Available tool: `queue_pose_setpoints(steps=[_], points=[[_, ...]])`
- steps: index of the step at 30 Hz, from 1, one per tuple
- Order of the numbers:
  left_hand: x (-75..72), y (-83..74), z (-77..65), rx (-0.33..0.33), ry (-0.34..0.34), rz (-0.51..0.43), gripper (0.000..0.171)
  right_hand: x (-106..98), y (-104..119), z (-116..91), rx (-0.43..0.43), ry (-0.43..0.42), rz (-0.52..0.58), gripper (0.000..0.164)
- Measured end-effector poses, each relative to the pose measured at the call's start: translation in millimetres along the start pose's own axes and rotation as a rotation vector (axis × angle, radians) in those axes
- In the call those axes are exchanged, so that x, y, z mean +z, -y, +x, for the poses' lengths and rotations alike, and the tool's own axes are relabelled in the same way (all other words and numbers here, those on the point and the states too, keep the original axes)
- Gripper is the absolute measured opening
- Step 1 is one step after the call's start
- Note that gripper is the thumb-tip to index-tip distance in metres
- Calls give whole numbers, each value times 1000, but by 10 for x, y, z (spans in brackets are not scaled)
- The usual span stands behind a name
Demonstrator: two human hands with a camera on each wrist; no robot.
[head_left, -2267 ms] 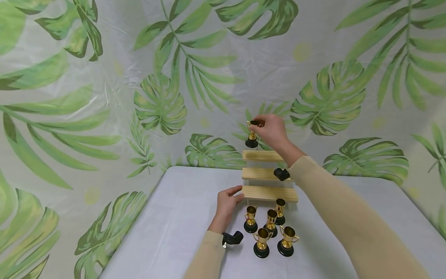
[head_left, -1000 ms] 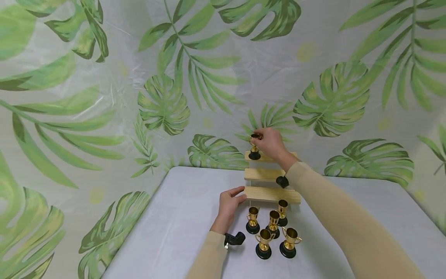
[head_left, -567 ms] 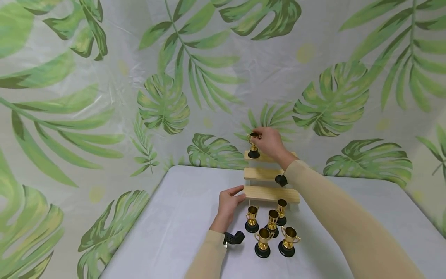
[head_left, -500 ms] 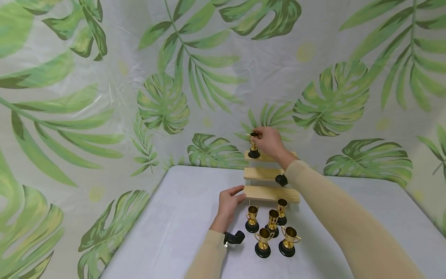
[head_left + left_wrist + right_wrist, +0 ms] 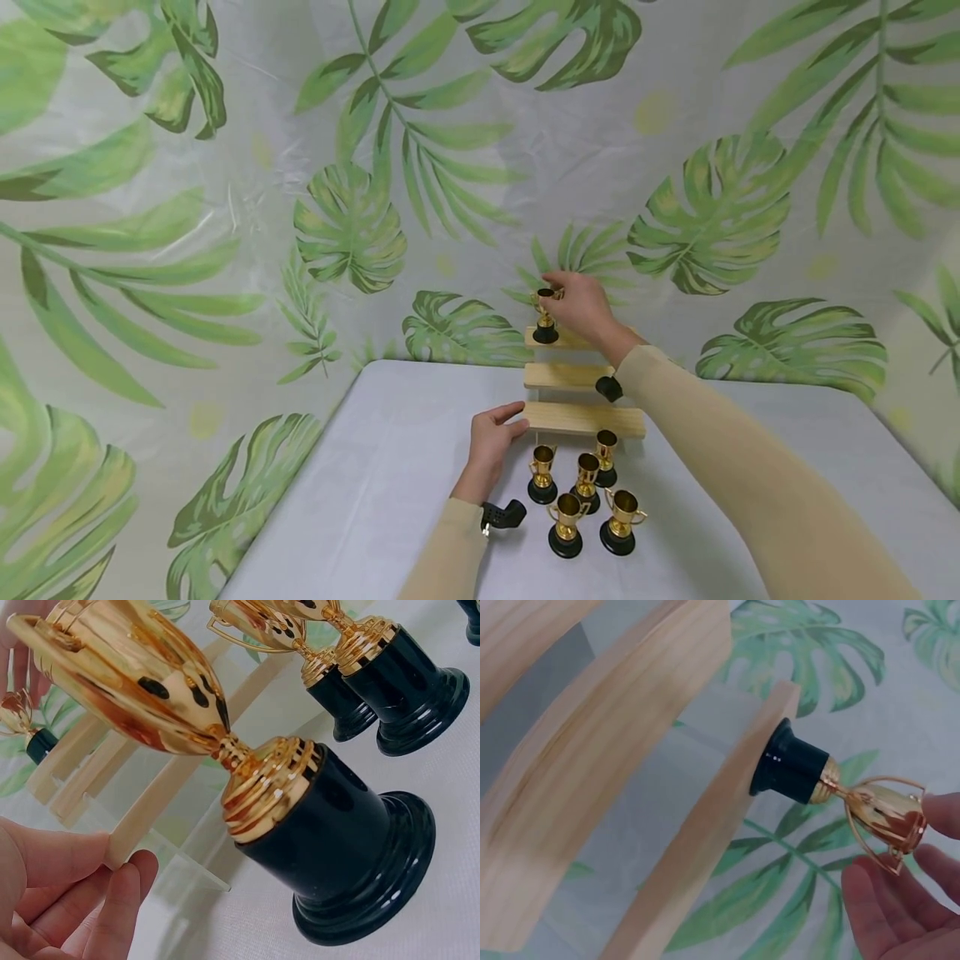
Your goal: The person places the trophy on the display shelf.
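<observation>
A small gold trophy cup (image 5: 885,814) with a black base stands at the left end of the stepped wooden shelf's top plank (image 5: 705,817). Around its rim, the fingers of my right hand (image 5: 583,307) are spread, the index finger lifted off the cup in the head view. Lower down, my left hand (image 5: 489,440) pinches the left end of the bottom plank (image 5: 585,418) between thumb and fingers. Several more trophy cups stand upright on the cloth before the shelf, one of them (image 5: 315,817) large and close in the left wrist view.
A white cloth covers the table (image 5: 405,467). The middle plank (image 5: 562,376) lies partly behind the right wrist camera (image 5: 609,388). Behind everything hangs a leaf-patterned sheet (image 5: 465,200).
My right hand has lowered the trophy cup from above onto the top plank, and its fingers have now spread apart at the rim. My left hand has kept its hold on the bottom plank.
</observation>
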State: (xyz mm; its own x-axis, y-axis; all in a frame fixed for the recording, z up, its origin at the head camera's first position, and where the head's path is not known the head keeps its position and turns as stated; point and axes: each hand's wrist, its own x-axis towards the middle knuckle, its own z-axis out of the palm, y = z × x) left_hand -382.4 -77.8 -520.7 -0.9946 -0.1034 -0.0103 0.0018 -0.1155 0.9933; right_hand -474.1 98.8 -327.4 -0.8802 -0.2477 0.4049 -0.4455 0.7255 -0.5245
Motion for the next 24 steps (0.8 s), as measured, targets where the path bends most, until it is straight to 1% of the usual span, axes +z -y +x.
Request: queue_pose_setpoints(steps=[9, 16, 24], points=[[18, 32, -29, 21, 9, -8, 32, -102, 12, -36, -21, -31, -38, 47], [25, 41, -23, 37, 9, 0, 33, -216, 61, -91, -32, -33, -70, 46], [-1, 5, -25, 44, 18, 11, 34, -317, 125, -179, -48, -35, -87, 47]])
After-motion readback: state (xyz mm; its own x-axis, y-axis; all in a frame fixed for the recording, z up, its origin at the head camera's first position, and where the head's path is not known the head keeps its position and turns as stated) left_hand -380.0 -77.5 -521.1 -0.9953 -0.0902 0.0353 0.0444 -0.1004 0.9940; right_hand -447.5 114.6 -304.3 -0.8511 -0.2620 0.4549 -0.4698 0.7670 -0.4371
